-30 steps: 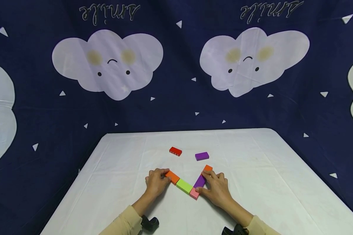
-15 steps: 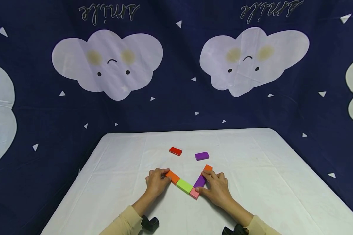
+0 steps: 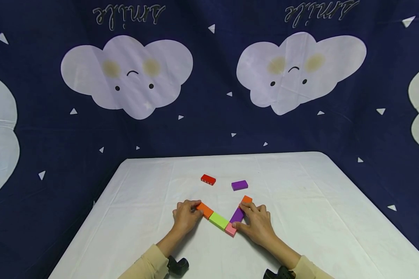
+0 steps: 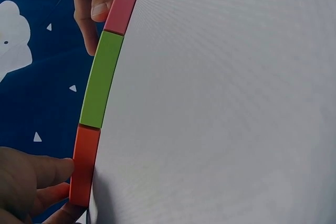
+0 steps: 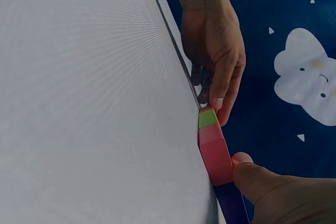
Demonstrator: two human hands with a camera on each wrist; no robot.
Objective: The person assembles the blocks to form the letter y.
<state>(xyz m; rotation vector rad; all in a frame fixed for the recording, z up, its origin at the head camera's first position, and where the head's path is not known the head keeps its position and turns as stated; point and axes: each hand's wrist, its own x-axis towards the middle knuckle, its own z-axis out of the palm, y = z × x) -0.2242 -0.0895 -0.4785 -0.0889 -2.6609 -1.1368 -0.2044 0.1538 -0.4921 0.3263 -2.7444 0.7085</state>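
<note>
On the white table, several rectangular blocks form a V in the head view. Its left arm runs from an orange block point(image 3: 205, 210) through a lime green block point(image 3: 219, 221) to a pink block point(image 3: 230, 229). From the pink one, a purple block point(image 3: 236, 216) and a second orange block point(image 3: 246, 199) slant up to the right. My left hand point(image 3: 186, 215) pinches the left orange block by its outer end, thumb near and index finger far. The thumb of my right hand point(image 3: 260, 224) touches the pink block point(image 5: 215, 158) and its fingers reach the purple block's upper end, partly covering it.
Behind the V lie a red block point(image 3: 208, 179) with white dots on its side and a loose purple block point(image 3: 239, 185). A dark blue cloth point(image 3: 209, 135) with clouds hangs behind the table point(image 3: 143, 186). Black devices point(image 3: 178, 266) sit at both wrists.
</note>
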